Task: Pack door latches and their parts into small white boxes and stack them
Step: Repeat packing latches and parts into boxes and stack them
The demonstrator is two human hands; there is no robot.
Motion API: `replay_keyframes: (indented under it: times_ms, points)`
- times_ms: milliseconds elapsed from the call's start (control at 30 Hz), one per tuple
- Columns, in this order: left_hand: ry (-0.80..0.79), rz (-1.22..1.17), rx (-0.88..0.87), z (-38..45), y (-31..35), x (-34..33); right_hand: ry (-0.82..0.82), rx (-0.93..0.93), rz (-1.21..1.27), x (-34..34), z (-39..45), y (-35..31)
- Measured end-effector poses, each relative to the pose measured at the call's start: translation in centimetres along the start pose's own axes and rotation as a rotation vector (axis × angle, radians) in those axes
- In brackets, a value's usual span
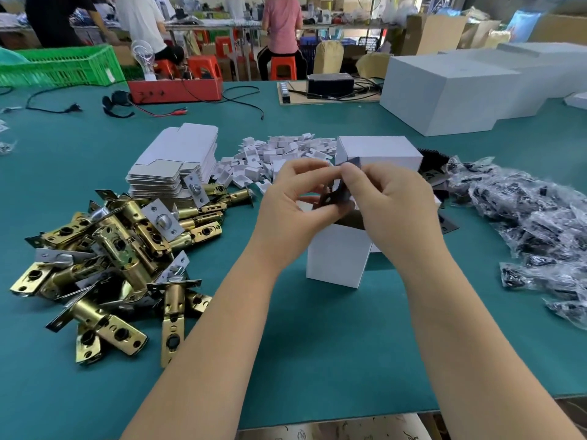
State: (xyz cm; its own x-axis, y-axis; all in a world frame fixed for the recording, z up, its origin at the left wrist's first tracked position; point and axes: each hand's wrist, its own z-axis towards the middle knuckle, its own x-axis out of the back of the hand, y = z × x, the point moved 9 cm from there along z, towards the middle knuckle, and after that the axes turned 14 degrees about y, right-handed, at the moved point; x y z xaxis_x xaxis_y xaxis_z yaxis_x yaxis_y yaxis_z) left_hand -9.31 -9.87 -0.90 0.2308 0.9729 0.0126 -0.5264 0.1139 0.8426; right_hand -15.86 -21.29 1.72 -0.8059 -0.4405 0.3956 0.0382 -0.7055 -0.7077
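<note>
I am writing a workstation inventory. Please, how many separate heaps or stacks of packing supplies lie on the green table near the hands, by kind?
Heap of brass door latches: 1
Stack of flat unfolded box blanks: 1
Heap of small white plastic parts: 1
Heap of bagged black parts: 1
Total: 4

Bare, sleeveless forearms and hands [343, 204]

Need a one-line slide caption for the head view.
Both hands hold a dark metal plate over an open white box, latches piled left.
</note>
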Motion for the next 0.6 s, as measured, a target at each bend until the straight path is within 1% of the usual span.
replay_keyframes:
  times_ms: [33, 67, 133, 233, 333, 467, 567, 600]
  points:
    - [-0.025, 0.036, 0.001, 0.0, -0.2, -0.1, 0.001, -0.015, 0.033, 0.0, 0.0, 0.3]
    - [-0.053, 0.034, 0.038, 0.1, -0.6, -0.2, 0.009, -0.04, 0.072, 0.2, 0.1, 0.6]
    - [-0.08, -0.053, 0.172, 0.2, -1.7, -0.4, 0.03, -0.116, 0.177, 0.6, 0.3, 1.5]
    - [-0.038, -0.136, 0.344, 0.3, -3.5, -0.4, -0.013, -0.144, 0.288, 0.6, 0.3, 2.0]
    - [-0.07, -0.132, 0.421, 0.0, -4.5, -1.0, -0.099, -0.046, 0.209, 0.1, -0.4, 1.5]
    - [-0.092, -0.093, 0.431, -0.1, -5.0, -1.1, -0.138, 0.101, 0.136, -0.1, -1.4, 0.3]
    - [-0.101, -0.085, 0.425, -0.1, -4.9, -1.0, -0.154, 0.305, -0.058, -0.7, -2.3, -1.3]
    - [-0.105, -0.079, 0.425, -0.2, -4.9, -1.0, -0.154, 0.335, -0.108, -0.9, -2.5, -1.4]
